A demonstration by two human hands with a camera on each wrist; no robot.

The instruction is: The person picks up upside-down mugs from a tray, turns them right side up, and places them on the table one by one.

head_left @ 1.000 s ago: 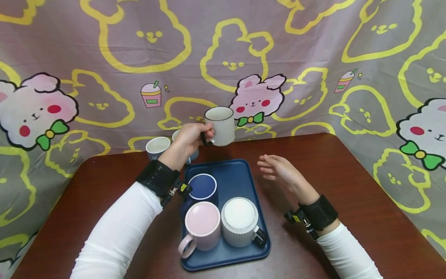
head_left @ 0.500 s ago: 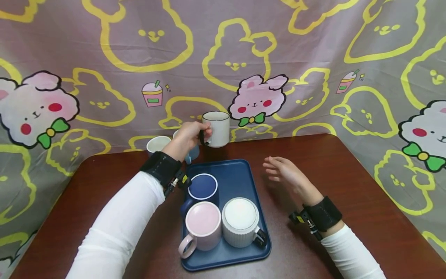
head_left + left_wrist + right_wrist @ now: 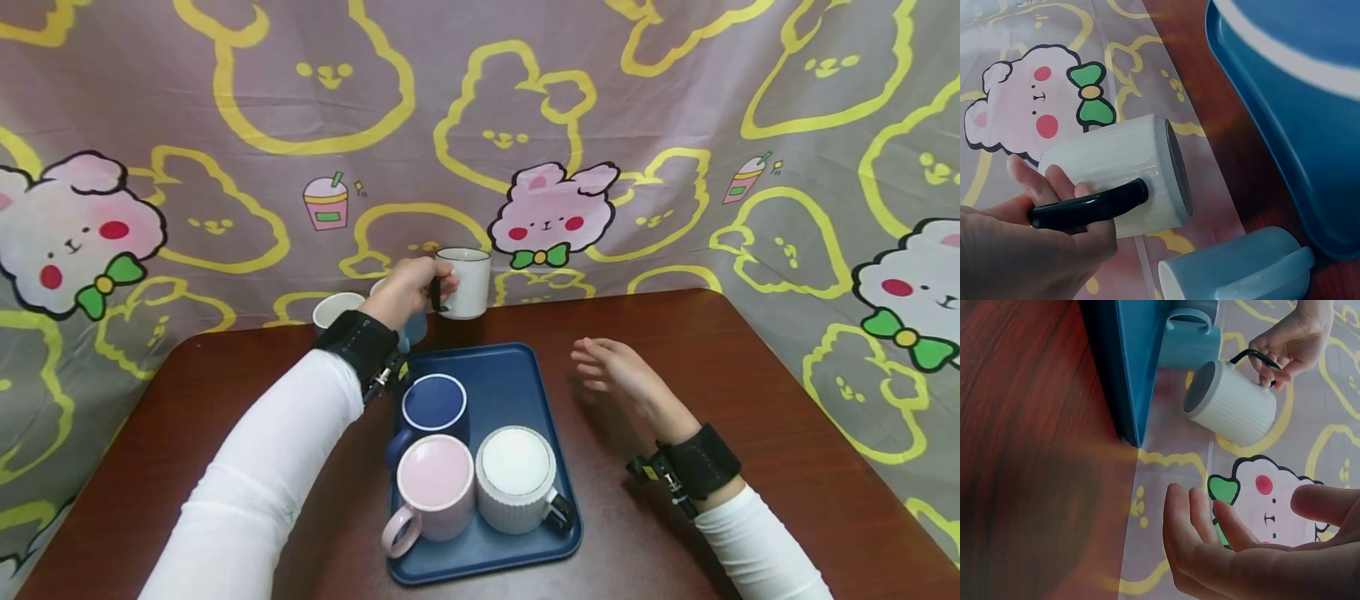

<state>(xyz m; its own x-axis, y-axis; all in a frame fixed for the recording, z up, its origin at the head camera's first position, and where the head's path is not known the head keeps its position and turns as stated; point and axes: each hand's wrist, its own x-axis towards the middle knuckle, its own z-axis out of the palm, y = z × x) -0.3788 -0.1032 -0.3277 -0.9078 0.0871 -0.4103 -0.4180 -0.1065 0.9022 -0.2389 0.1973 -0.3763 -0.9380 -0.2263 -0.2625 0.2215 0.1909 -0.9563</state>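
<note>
Left hand (image 3: 405,292) curls its fingers round the white mug's (image 3: 465,283) black handle (image 3: 1091,205); glazed, rigid, breakable, probably slick; right hand (image 3: 611,371) hangs loose-fingered

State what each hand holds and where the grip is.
The left hand holds the white mug by its black handle. The right hand holds nothing.

White ribbed mug (image 3: 465,284), black handle, upright, behind tray.
</note>
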